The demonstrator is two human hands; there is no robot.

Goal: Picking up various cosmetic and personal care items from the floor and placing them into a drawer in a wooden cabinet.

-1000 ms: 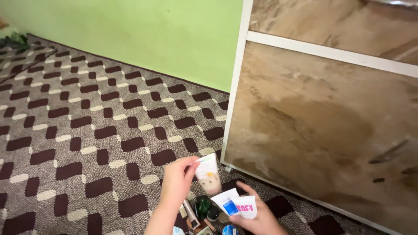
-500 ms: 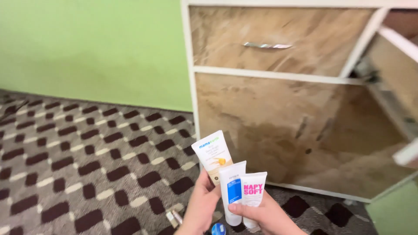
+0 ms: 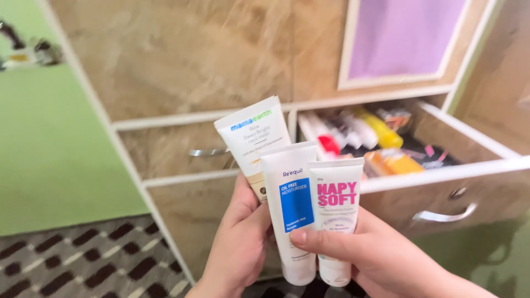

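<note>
Three white squeeze tubes stand fanned in the lower middle of the frame, caps down. The largest in view, a white tube with a blue panel (image 3: pixel 295 212), sits in the centre. Behind it, toward the upper left, a cream tube with an orange-tinted lower part (image 3: pixel 253 138) leans left. The smallest, a short white tube with pink lettering (image 3: pixel 335 212), overlaps the blue-panelled one on its right side.

Behind them, filling the upper part of the frame, stands a brown marbled cabinet (image 3: pixel 182 60) with white trim. Its open drawer (image 3: pixel 441 171) juts out at the right centre and holds a packed row of tubes and bottles: white ones, one with a red end, a yellow one, and orange packets. They are blurred, so their exact kinds cannot be told.

The right hand (image 3: pixel 381 256), at the lower right, is closed around the two front tubes, thumb pressed across their fronts. The left hand (image 3: pixel 240 248), at the lower centre, is curled about the base of the cream tube, touching it from the left; its grip looks firm, though the fingers are mostly hidden.
</note>
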